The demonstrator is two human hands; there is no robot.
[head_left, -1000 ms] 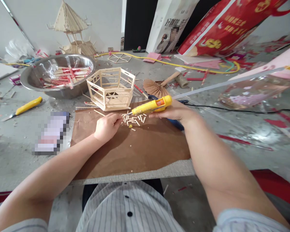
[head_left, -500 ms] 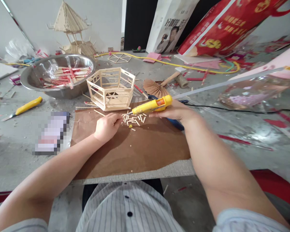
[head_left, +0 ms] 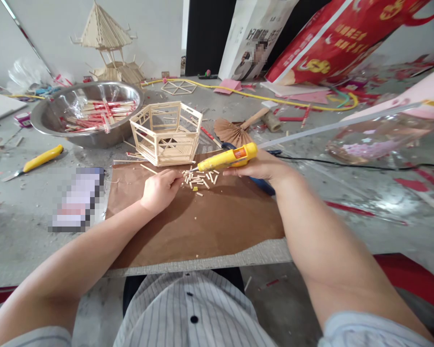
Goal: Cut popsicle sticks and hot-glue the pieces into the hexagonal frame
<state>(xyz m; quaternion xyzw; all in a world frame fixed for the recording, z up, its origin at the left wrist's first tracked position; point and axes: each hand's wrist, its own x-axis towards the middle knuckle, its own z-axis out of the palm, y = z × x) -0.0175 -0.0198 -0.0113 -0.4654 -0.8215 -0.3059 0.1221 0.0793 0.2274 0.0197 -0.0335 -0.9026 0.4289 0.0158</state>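
Observation:
My right hand (head_left: pixel 261 167) grips a yellow glue gun (head_left: pixel 228 157), its nozzle pointing left over a small heap of short cut wooden sticks (head_left: pixel 199 179) on a brown paper sheet (head_left: pixel 202 221). My left hand (head_left: pixel 159 190) rests curled on the paper at the heap's left edge, its fingertips pinched together by the sticks; what they pinch is too small to see. Just behind the heap stands a hexagonal frame of wooden sticks (head_left: pixel 166 132).
A steel bowl (head_left: pixel 50 115) of red-tipped sticks sits at the back left, a stick pagoda model (head_left: pixel 106 43) behind it. A yellow-handled knife (head_left: pixel 39 159) lies left. A paper fan (head_left: pixel 235 130), a black cable (head_left: pixel 347 164), red banners and scraps clutter the right.

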